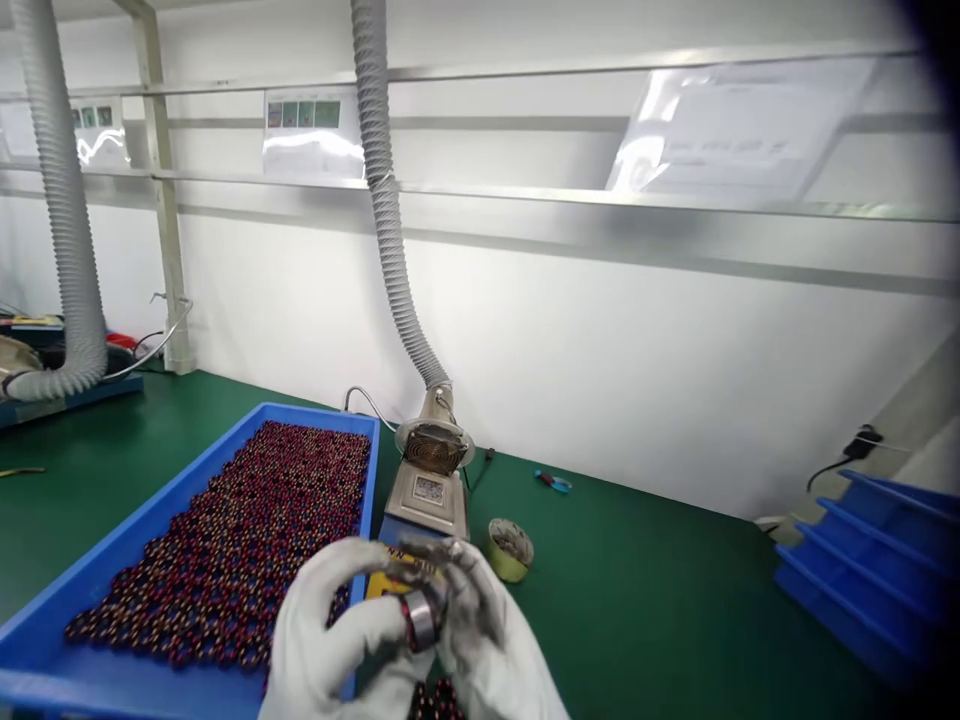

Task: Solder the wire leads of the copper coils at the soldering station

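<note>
Both hands wear white gloves with dark-stained fingertips, low in the middle of the head view. My left hand (337, 635) has its fingers curled round a small ring-shaped part (421, 618) with a shiny metal band and dark red-and-black edge. My right hand (487, 630) meets it from the right, its blackened fingers closed against the part's other side. A blue tray (371, 470) to the left holds many small dark ring-like pieces (262, 530) with red and copper tones. More such pieces (439, 700) show below the hands.
Behind the hands stands a metal soldering-type device (427, 495) under a grey flexible duct (390, 220). Right of it are an open round tin (510, 550) and blue-handled pliers (553, 481) on the green tabletop (637, 600). Stacked blue trays (870, 570) stand at the far right.
</note>
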Available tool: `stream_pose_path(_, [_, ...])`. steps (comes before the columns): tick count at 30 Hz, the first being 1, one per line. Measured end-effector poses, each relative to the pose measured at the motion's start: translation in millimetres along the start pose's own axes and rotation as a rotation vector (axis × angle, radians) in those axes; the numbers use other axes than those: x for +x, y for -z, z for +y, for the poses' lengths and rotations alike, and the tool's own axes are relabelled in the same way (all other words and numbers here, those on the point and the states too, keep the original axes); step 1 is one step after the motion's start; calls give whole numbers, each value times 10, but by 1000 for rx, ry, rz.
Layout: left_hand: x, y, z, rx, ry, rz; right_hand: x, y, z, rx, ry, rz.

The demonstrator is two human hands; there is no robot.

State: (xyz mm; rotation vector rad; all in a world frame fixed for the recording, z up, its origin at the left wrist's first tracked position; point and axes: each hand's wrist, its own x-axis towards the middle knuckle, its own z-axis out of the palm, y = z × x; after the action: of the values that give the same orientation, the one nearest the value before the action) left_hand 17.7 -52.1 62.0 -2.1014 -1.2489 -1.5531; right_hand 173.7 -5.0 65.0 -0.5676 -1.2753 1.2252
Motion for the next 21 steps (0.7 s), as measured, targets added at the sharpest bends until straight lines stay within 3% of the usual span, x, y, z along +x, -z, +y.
stream_pose_path(2, [170,-153,55,-102,39,49,27,77,48,-12,39,23])
stream_pose_path(5, [230,-381,101,-191,99,105,67,197,17,-49,71,81])
stream_pose_path(8, [233,-462,75,-185,140,136,78,215,-78,-69,72,115])
stream_pose_path(13, [323,-370,-78,-142,-126,-135,65,8,-79,-200,16,247])
stream_pose_path(16, [330,-331,-179,-177,-143,-185,64,-60,-23,-259,17,297])
stream_pose_path(21, [294,-293,-249,-280,-94,-306,85,43,-24,-244,77,62])
